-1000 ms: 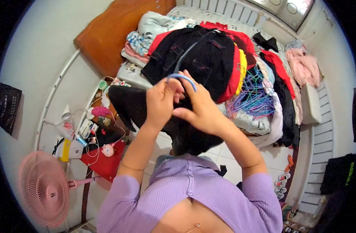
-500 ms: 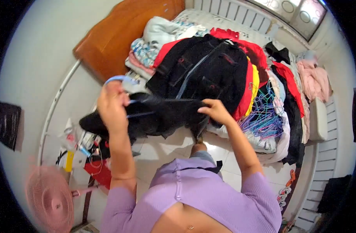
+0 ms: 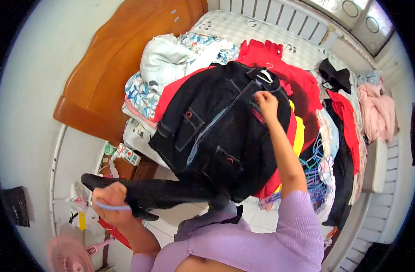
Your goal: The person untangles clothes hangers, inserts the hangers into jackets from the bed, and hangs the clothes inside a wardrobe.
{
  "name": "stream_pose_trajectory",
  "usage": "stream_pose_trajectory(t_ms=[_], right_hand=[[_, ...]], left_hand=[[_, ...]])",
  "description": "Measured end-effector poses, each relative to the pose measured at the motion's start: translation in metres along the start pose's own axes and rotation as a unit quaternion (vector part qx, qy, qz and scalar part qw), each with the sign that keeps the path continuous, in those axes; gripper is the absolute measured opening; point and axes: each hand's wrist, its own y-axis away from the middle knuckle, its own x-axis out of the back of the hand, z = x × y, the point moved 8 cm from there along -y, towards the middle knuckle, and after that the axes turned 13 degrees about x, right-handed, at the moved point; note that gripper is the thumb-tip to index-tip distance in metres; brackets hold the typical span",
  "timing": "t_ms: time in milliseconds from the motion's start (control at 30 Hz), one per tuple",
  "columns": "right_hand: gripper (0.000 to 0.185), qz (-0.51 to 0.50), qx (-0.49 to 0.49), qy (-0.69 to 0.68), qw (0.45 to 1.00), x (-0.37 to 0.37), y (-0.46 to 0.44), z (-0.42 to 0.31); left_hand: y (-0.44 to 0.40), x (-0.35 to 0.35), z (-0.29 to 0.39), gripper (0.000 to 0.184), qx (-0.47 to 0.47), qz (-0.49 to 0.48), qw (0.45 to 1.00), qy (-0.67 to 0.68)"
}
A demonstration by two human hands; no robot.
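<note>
A light blue hanger (image 3: 112,207) is in my closed left hand (image 3: 108,199), at the lower left. The black garment (image 3: 166,192) beside that hand stretches right across the bed's front edge. My right hand (image 3: 268,105) is over the upper front of a black denim jacket (image 3: 207,118), just below its collar. Its fingers are curled together, and I cannot tell whether they grip the cloth. The jacket lies spread out on the bed, with a white hanger (image 3: 265,76) in its neck.
Red clothes (image 3: 302,81) and a yellow garment (image 3: 299,136) lie under the jacket. Several hangers (image 3: 314,174) are heaped at the right. A wooden headboard (image 3: 98,77) stands at the left, a pink fan (image 3: 71,256) below it. Folded bedding (image 3: 164,56) lies near the headboard.
My right hand has let go of the black garment and moved up over the jacket. My left hand has lowered to the left with the hanger and garment. The view has shifted.
</note>
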Motion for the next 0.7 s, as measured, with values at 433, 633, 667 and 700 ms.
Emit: stream_pose_trajectory(t_ms=[433, 633, 667, 700], right_hand=[[0.040, -0.159, -0.033, 0.532, 0.831, 0.002, -0.151, 0.191], [0.052, -0.240, -0.092, 0.379, 0.889, -0.012, -0.148, 0.166], [0.051, -0.245, -0.073, 0.350, 0.901, -0.012, -0.144, 0.133], [0.046, -0.243, -0.024, 0.318, 0.916, -0.014, -0.137, 0.105]], left_hand=[[-0.059, -0.087, -0.125, 0.036, 0.124, 0.021, 0.992, -0.002], [-0.070, -0.152, -0.170, 0.035, 0.168, -0.037, 0.978, -0.121], [-0.073, -0.158, -0.174, 0.035, 0.170, -0.038, 0.977, -0.120], [-0.078, -0.165, -0.180, 0.042, 0.178, -0.044, 0.972, -0.149]])
